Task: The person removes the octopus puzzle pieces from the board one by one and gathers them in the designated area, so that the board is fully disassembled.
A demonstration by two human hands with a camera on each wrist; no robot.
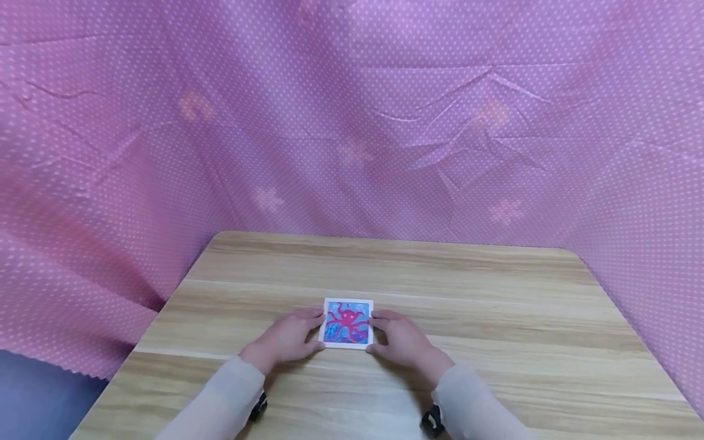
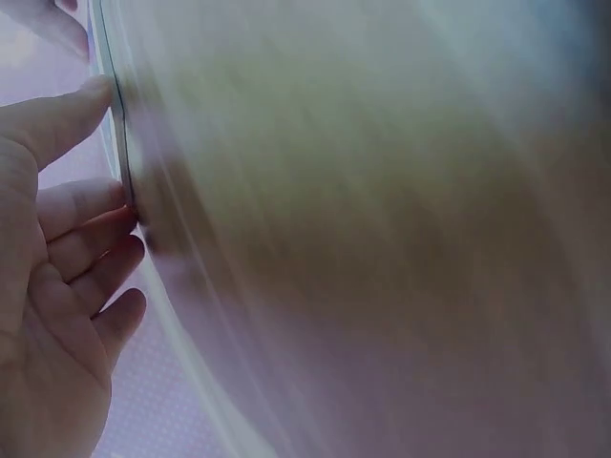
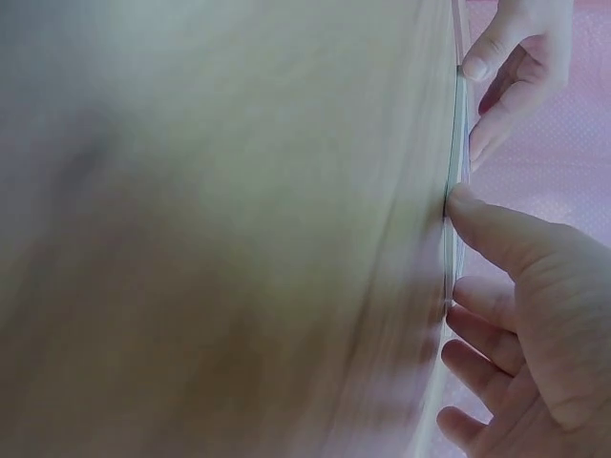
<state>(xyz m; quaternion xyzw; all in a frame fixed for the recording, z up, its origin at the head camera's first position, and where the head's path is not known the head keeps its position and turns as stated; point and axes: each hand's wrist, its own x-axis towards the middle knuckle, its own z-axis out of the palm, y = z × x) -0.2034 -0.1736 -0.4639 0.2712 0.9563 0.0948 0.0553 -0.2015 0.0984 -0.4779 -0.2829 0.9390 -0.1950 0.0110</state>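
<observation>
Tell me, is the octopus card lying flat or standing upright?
The card lies flat on the table, face up: the head view shows its printed side, the wrist views only its thin edge.

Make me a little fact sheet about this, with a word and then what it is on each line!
Card: square, white border, picture facing up
Picture: pink-red octopus on blue
Left hand: touches the card's left edge with thumb and fingertips
Right hand: touches the card's right edge the same way
Sleeves: pale, on both arms
Table: wooden, light brown with streaks
Cloth: pink, white dots, some flower shapes, behind the table
</observation>
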